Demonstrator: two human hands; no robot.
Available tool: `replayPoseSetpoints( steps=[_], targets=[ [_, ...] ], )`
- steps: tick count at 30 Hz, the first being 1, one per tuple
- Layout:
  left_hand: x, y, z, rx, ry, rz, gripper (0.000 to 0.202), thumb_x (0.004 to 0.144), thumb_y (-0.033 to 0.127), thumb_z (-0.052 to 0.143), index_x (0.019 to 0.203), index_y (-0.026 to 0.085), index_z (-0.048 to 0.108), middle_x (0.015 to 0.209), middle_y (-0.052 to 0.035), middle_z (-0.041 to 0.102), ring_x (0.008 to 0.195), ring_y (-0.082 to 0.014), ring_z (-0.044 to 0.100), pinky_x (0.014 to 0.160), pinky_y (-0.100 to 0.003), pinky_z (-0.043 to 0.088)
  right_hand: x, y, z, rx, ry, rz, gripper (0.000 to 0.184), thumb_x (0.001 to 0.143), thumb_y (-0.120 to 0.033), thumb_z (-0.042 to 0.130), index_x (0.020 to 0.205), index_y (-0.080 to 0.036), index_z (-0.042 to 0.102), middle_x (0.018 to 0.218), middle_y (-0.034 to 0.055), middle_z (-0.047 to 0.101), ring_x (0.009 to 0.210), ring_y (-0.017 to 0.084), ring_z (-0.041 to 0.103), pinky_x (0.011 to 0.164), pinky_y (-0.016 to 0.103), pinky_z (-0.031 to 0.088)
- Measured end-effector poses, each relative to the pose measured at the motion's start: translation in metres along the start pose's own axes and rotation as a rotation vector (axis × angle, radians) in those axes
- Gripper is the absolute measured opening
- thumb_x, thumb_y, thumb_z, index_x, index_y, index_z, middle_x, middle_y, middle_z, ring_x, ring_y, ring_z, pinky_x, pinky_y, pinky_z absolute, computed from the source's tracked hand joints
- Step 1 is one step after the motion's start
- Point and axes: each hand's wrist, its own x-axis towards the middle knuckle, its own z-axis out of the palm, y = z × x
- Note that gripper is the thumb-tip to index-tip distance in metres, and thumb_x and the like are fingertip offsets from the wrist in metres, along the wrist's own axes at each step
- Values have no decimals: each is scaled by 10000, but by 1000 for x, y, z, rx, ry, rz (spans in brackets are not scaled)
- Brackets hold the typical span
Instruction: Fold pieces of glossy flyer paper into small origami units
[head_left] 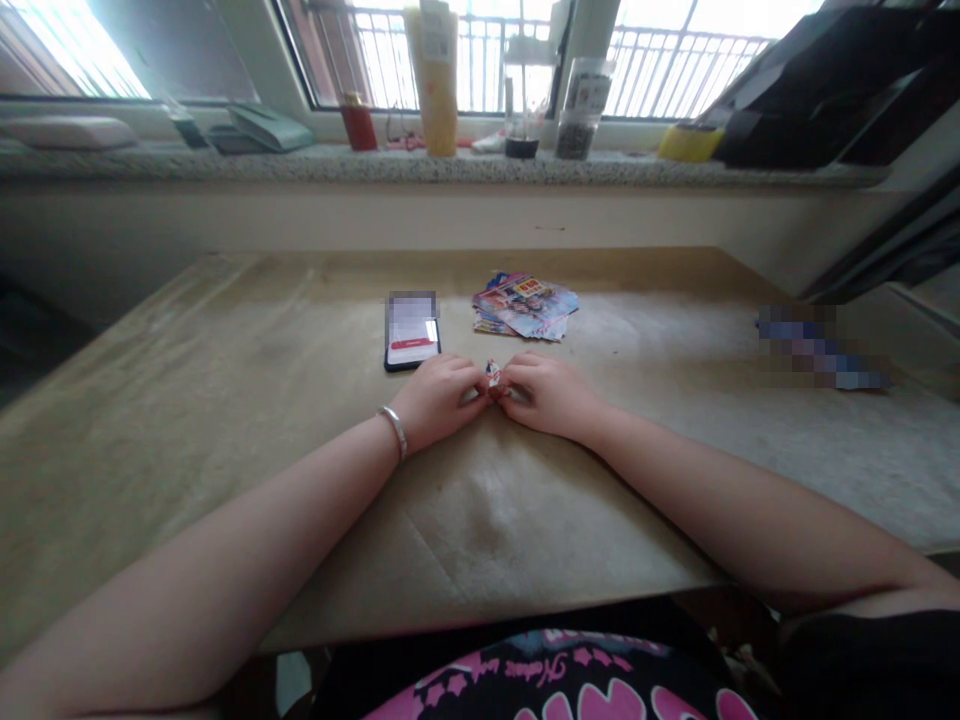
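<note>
My left hand (439,397) and my right hand (546,392) rest side by side on the tan table (225,400), fingertips meeting. Both are closed, pinching a small folded piece of coloured paper (493,373) between them. A silver bracelet (394,430) circles my left wrist. Just beyond the hands lies a phone (411,331) with its screen lit, and to its right a small stack of colourful printed papers (524,306).
A stone windowsill (420,165) at the back carries a red can (358,125), a tall yellow bottle (437,85), jars (581,110) and a yellow tub (688,142). A blurred object (821,347) lies at the table's right. The table's front edge is near my body.
</note>
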Motion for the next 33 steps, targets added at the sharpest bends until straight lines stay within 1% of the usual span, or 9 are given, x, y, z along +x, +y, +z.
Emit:
replayPoseSetpoints(
  steps=[5,9,15,20,23,26,28,30,33],
  targets=[
    [1,1,0,-21,-4,-28,135,836,270,580,769,168,638,757,-44,638,731,-165,564,674,-264,408,2,5,3,57,7,2,73,723,-164,558,736,-187,625,817,48,628,820,175,563,765,273,426],
    [2,2,0,-24,-5,-32,128,825,263,593,751,166,633,744,-40,636,725,-163,561,672,-261,407,2,6,7,21,21,44,57,715,-178,566,724,-192,621,799,40,613,796,170,554,737,268,426],
    [2,1,0,2,0,-21,128,813,269,599,735,172,628,734,-34,636,718,-161,559,674,-266,405,4,4,6,4,-3,55,67,722,-190,569,746,-193,631,834,46,624,833,179,564,759,275,425],
    [3,1,1,-29,7,-47,87,784,238,611,735,170,631,734,-35,638,721,-163,565,684,-272,415,6,3,6,-71,7,61,22,694,-197,587,709,-195,603,778,43,600,789,187,540,707,282,411],
    [3,2,1,-55,11,-64,88,785,241,604,737,171,629,724,-29,631,709,-155,562,676,-265,414,5,4,5,-11,16,56,21,713,-196,585,709,-194,605,776,39,594,777,175,540,703,273,410],
    [3,3,-1,-73,3,-65,110,810,246,581,752,168,632,736,-32,634,722,-154,564,682,-262,412,3,5,2,131,20,44,77,760,-190,562,710,-189,620,774,34,613,775,158,560,741,264,421],
    [2,4,-2,-86,-8,-66,126,825,244,568,757,161,634,749,-40,641,734,-157,568,691,-263,413,3,5,-1,185,20,37,113,789,-190,543,723,-182,633,781,41,634,777,154,573,757,264,424],
    [2,5,-3,-96,-15,-79,138,831,245,563,750,158,633,746,-42,642,730,-159,569,685,-263,412,2,5,-4,180,14,43,126,800,-187,534,734,-173,640,785,52,646,775,158,577,745,265,423],
    [3,8,-4,-91,-12,-120,139,824,250,566,732,167,626,712,-28,633,697,-153,564,651,-256,401,2,3,-5,133,-2,93,110,790,-182,545,718,-170,627,754,48,639,733,152,562,694,257,410]
  ],
)
